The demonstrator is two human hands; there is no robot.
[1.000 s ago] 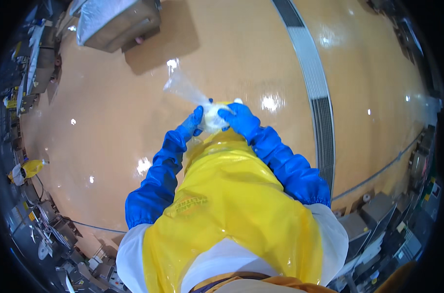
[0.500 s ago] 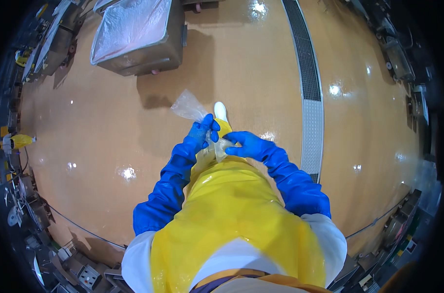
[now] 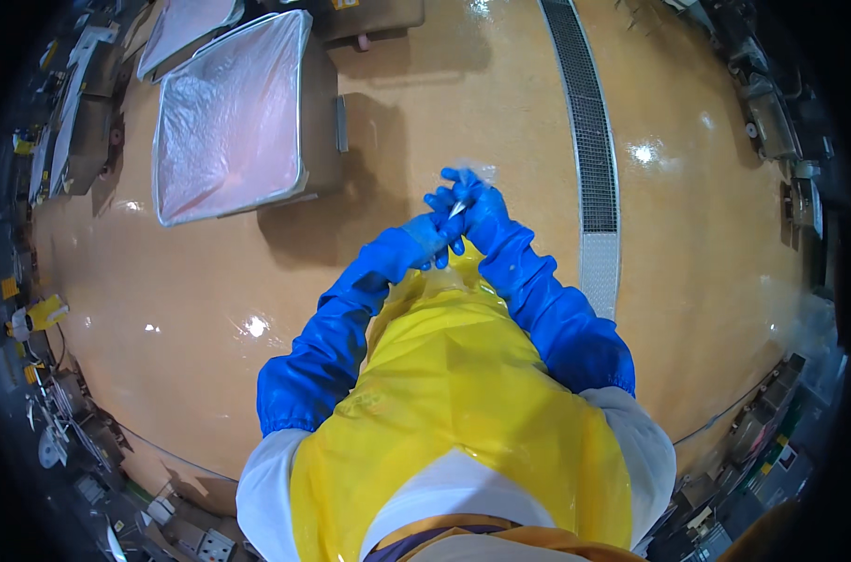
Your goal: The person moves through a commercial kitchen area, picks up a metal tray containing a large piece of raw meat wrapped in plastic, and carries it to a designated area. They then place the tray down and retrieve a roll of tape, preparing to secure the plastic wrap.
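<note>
In front of my yellow apron (image 3: 444,375), my two blue-gloved hands are close together, almost touching. A clear plastic bag (image 3: 486,173) is bunched between them, and a bit of it sticks out past the far side of my right hand (image 3: 483,208). That hand is closed round the gathered plastic, its fingers curled toward the left. Lower and to the left, my left hand (image 3: 433,236) is closed on the same bag. A small whitish fold or strip shows between the gloves; what it is, I cannot make out. The fingers cover most of the bag.
A large wheeled tub (image 3: 322,131) lined with clear plastic film stands ahead on the left, with a second lined tub (image 3: 177,37) behind it. A long floor drain grate (image 3: 591,140) runs along the right. The tan floor (image 3: 191,281) looks wet and shiny. Machinery lines both sides.
Both hands have moved forward and come together, the right one crossing farther ahead. The bag, spread out before, is now bunched up. The lined tub appears nearer.
</note>
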